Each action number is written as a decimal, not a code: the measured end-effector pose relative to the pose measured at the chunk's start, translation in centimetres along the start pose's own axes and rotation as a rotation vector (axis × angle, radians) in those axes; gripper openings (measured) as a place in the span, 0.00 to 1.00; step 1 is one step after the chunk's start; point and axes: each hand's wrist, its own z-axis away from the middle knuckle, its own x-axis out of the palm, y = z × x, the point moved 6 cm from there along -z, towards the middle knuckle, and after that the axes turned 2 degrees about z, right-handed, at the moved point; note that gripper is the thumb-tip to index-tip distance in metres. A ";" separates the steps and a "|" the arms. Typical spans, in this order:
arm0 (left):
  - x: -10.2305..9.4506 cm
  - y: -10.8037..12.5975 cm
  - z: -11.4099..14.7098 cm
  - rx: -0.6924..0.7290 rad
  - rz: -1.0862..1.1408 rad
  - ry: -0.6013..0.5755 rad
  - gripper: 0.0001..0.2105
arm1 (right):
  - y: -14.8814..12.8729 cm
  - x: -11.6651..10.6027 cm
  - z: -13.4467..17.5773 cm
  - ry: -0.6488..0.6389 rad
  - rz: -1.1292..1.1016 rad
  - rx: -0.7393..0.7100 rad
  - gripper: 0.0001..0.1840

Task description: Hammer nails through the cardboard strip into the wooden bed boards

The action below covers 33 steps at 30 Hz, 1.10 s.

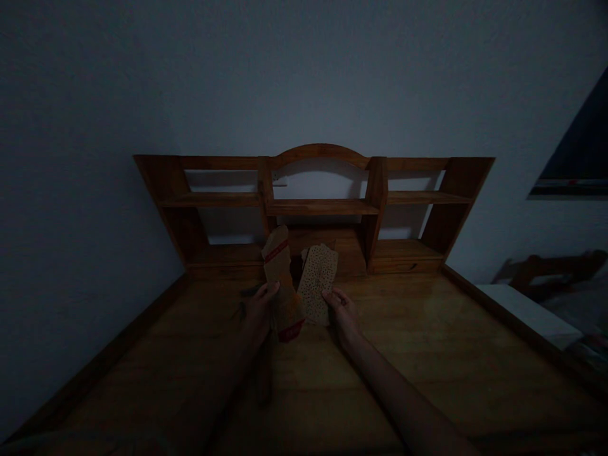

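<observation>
My left hand (260, 307) pinches the edge of a long brown piece (281, 278), which looks like cardboard and has a dark red band near each end. Its edges are irregular and it is held up over the desk. To its right, my right hand (342, 310) grips a beige piece (319, 282) covered in small dark spots or holes, thumb on the near face. The two pieces nearly meet at their lower ends. Beside and below my left hand is a dark, narrow object (264, 377); dim light hides what it is.
The wooden desk (403, 354) has raised side edges. A wooden shelf unit (323, 206) with several compartments stands at its back, against the wall. At right are a white surface (527, 310) and a wooden chair back or bed rail (560, 269). The room is dim.
</observation>
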 end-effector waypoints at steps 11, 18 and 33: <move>1.3 -0.2 0.8 -0.084 0.011 -0.109 0.25 | -0.4 0.4 0.5 -0.025 0.015 -0.004 0.28; 1.5 -0.2 1.2 -0.103 0.028 -0.089 0.24 | -0.1 -0.3 0.0 -0.009 0.060 0.006 0.27; 0.2 -1.2 0.3 -0.128 0.068 -0.032 0.18 | 0.4 -0.5 -0.1 0.003 0.066 0.020 0.29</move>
